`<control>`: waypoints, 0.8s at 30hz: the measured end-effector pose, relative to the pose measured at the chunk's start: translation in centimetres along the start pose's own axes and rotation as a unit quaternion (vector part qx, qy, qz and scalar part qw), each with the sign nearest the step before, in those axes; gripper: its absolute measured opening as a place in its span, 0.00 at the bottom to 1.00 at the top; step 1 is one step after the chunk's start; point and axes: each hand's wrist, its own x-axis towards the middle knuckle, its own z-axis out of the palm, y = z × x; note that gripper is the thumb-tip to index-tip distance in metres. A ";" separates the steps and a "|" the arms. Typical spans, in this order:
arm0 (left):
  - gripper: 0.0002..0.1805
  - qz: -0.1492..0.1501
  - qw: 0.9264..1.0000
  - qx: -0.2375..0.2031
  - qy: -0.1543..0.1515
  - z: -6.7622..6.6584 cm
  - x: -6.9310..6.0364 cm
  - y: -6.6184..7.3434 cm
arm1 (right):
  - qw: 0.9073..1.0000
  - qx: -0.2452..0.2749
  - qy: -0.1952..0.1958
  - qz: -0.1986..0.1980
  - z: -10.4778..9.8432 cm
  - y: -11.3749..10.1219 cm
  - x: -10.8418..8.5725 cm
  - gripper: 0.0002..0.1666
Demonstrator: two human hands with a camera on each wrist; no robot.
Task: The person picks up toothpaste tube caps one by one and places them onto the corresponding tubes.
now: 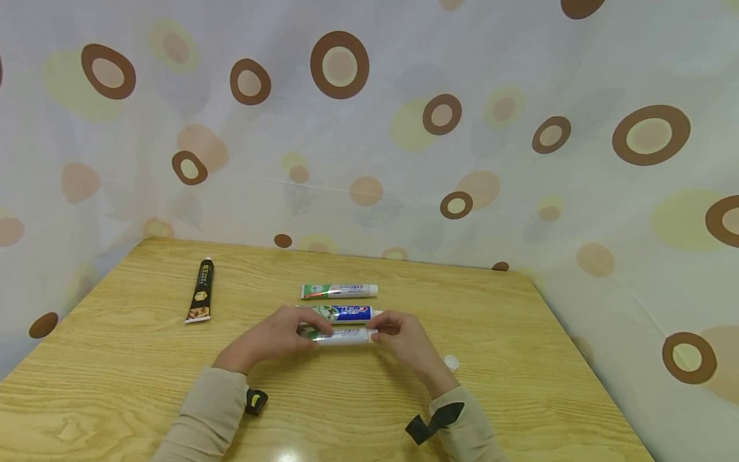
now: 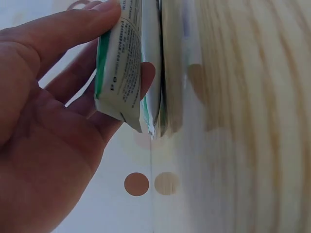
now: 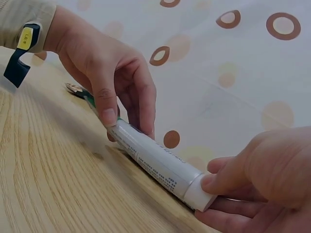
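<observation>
A white and green toothpaste tube [image 1: 343, 337] lies crosswise, slightly raised off the wood in the right wrist view. My left hand [image 1: 281, 335] pinches its flat tail end between thumb and fingers. At the other end, my right hand [image 1: 406, 343] pinches its white cap [image 3: 198, 192]. Just behind sits a blue and green toothpaste tube [image 1: 352, 313], its left part hidden by my left fingers. Farther back is another white and green toothpaste tube [image 1: 339, 291], its cap pointing right. All three lie roughly parallel.
On the left of the wooden table [image 1: 115, 385] lies a black toothpaste tube [image 1: 201, 292], cap end away from me. A small round white piece [image 1: 451, 363], like a loose cap, is beside my right wrist. A patterned cloth [image 1: 369, 128] hangs behind the table.
</observation>
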 end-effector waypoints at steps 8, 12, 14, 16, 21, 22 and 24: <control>0.17 -0.023 0.999 0.037 -0.003 0.6 0.2 -0.1 | 1.000 -0.007 -0.013 0.003 0.0 0.4 0.0 0.11; 0.19 -0.018 0.999 0.051 -0.008 0.9 0.2 -0.2 | 1.000 -0.008 -0.024 0.007 0.0 0.6 0.0 0.11; 0.19 -0.013 0.998 0.058 -0.008 1.0 0.2 -0.1 | 1.000 -0.005 -0.025 0.012 -0.1 0.7 0.0 0.11; 0.19 -0.008 0.998 0.066 -0.011 1.1 0.2 0.0 | 1.000 -0.007 -0.025 0.013 -0.1 0.6 0.0 0.11; 0.19 -0.004 0.996 0.085 -0.016 1.3 0.2 0.1 | 1.000 -0.010 -0.026 0.004 -0.5 0.5 0.0 0.11; 0.19 -0.006 0.996 0.088 -0.016 1.3 0.2 0.2 | 1.000 -0.010 -0.025 0.000 -0.6 0.5 0.0 0.11; 0.20 -0.012 0.996 0.092 -0.017 1.1 0.1 0.2 | 1.000 -0.014 -0.024 -0.010 -0.9 0.5 0.0 0.11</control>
